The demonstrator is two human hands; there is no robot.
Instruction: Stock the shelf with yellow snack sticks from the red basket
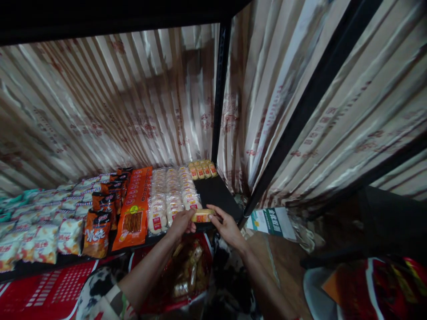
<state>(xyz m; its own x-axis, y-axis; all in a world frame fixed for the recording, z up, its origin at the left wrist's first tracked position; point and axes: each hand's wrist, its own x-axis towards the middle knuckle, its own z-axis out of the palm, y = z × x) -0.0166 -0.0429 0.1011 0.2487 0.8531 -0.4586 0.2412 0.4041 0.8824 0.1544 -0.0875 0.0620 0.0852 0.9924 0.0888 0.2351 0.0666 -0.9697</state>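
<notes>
Nearest to me, the person's patterned sleeve [111, 304] is showing low on the left, and two bare forearms are reaching toward a black shelf [223, 195]. One small wrapped pack [202, 216] is lying crosswise between the two hands, over the front edge of the shelf; whether it is touching the shelf, I cannot tell. The left hand [183, 223] is closing its grip on the pack's left end, and the right hand [227, 226] is pinching the other end, its thumb and fingers curling around it. The pack is looking slim and oblong, pale yellow with an orange-red band, its clear wrapper catching some light. Toward the rear corner, four similar yellow packs [202, 170] are showing side by side in front, with others behind that I cannot count. Next to them, three columns of white round packs [171, 195] are running back. One big flat orange bag [135, 213] is lying beside those, then a single file of dark orange bags [97, 233], overlapping too closely to count. Farther left, many white bags [46, 242] are crowding together. Below, two red containers are sitting: a slotted basket [45, 286] and a tub [208, 266] holding wrapped goods.
</notes>
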